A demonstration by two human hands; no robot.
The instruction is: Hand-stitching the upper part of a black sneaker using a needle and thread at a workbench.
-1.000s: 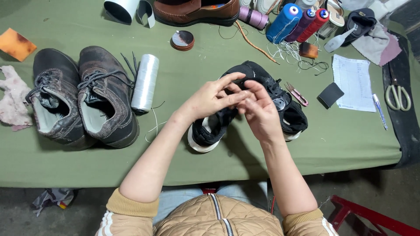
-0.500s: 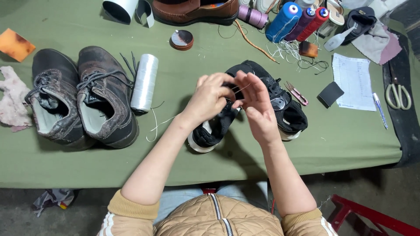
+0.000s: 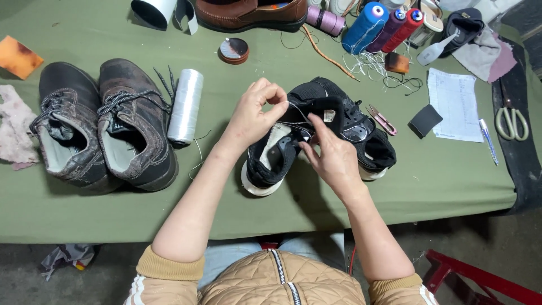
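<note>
A pair of black sneakers (image 3: 344, 121) with white soles lies in the middle of the green table (image 3: 440, 181). My left hand (image 3: 254, 116) hovers over the nearer sneaker's heel, fingertips pinched on a thin pale thread (image 3: 296, 110) that runs down into the shoe. My right hand (image 3: 333, 155) rests on the sneaker's collar and steadies it, fingers pressing the lining. Whether a needle sits between the left fingers is too small to tell.
Two worn dark lace-up shoes (image 3: 104, 127) sit at left beside a white thread spool (image 3: 185, 105). Small snips (image 3: 383, 120), a black pad (image 3: 424, 121), paper (image 3: 454, 104), a pen and scissors (image 3: 512, 123) lie at right. Coloured thread cones (image 3: 381, 25), a brown shoe (image 3: 251, 12) and a round tin (image 3: 233, 49) line the back.
My hands, held together above the sneaker, have parted: the left drew the thread up and left, the right dropped onto the sneaker's collar.
</note>
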